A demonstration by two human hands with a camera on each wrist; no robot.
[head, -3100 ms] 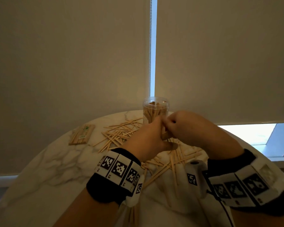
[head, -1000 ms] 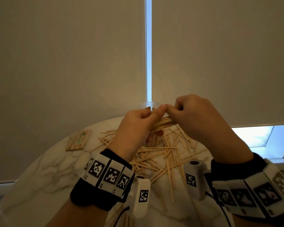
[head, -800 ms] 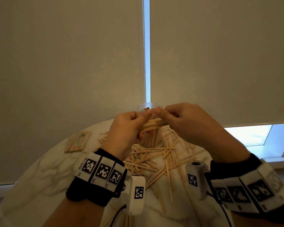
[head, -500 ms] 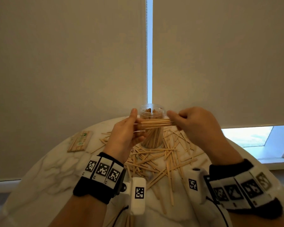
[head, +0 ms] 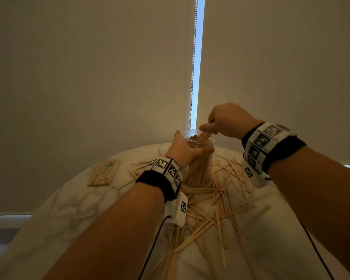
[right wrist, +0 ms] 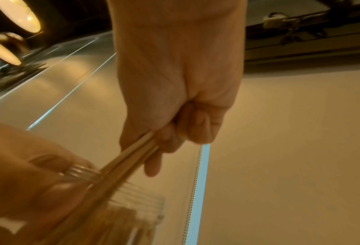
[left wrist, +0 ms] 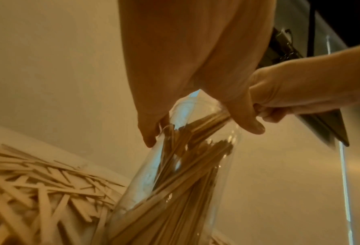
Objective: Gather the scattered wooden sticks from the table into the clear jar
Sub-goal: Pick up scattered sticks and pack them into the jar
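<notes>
both hands are busy at the clear jar: the left hand wraps round its upper wall and steadies it on the marble table, while the right hand pinches a small bundle of sticks between thumb and fingertips, its lower ends already inside the mouth. the jar looks well filled with upright sticks, so a fair share seems done. plenty is left though: loose sticks lie criss-crossed on the table around and in front of the jar, and a neat stack sits apart to the left.
</notes>
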